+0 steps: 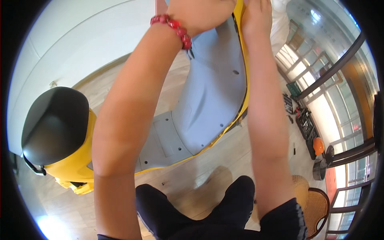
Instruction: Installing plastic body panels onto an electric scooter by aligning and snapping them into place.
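Note:
A yellow scooter with a grey inner leg shield (pixel 216 80) stands in front of me. My left hand (pixel 204 16) reaches over the top of this shield at the picture's upper edge, a red bead bracelet (pixel 175 25) round its wrist. My right hand (pixel 257 20) is against the outer side of the yellow front panel (pixel 240 18), close to the left hand. The upper edge of the view cuts off the fingertips of both hands, so their grip and anything between them are hidden. Screw holes dot the grey floorboard (pixel 164 140).
The black seat (pixel 56 124) is at the left, by a white wall (pixel 80 36). To the right, open tool cases (pixel 306 126), an orange round thing (pixel 318 146) and a metal pot (pixel 319 169) lie along glass doors. A wicker chair (pixel 318 208) is at lower right.

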The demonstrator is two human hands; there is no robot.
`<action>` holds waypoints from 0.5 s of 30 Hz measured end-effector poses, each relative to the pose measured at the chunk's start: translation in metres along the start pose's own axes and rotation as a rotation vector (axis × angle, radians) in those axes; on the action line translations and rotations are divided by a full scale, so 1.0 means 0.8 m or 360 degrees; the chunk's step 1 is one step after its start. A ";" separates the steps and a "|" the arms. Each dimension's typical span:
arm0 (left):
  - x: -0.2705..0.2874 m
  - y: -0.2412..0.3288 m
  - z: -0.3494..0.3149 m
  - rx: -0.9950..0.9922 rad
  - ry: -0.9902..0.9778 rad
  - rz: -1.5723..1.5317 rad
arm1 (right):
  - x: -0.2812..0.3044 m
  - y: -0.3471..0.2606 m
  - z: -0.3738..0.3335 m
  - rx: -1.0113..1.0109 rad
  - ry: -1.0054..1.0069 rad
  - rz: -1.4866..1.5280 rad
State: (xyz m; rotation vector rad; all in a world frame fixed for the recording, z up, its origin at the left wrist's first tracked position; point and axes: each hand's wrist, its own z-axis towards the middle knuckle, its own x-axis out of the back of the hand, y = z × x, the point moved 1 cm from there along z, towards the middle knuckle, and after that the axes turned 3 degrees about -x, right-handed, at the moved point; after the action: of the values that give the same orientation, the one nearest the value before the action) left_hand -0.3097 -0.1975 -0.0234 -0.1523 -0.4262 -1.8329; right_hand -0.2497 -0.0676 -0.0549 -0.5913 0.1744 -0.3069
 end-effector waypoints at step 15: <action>0.010 -0.002 -0.008 -0.0122 0.0026 -0.0043 | 0.105 0.039 -0.021 0.0386 -0.1445 0.0688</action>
State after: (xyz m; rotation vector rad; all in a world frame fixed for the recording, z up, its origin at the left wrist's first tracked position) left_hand -0.3131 -0.2066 -0.0276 -0.1848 -0.3487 -1.8770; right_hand -0.1673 -0.0798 -0.0929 -0.3915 -0.5997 0.3695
